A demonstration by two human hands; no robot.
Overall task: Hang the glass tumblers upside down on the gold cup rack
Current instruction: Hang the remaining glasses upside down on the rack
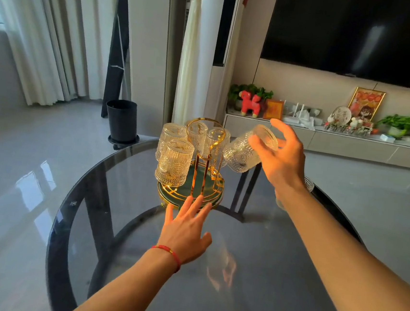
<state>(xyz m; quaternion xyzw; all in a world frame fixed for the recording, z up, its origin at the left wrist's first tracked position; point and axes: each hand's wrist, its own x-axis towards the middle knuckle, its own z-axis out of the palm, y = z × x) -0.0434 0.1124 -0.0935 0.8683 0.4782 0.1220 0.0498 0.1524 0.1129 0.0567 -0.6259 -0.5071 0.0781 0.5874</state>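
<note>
A tilted glass tumbler (pixel 245 150) is clamped in the right hand (pixel 282 157) beside the gold cup rack (pixel 199 166), steadied by the spread left hand (pixel 187 228); neighbouring tumblers could be knocked.

Black bin (pixel 122 120), red plush toy (pixel 251 104)

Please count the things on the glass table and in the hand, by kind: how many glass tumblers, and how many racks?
Tumblers hung on the rack: 4, e.g.
Tumbler held in the right hand: 1
Gold cup rack: 1
Total: 6
</note>
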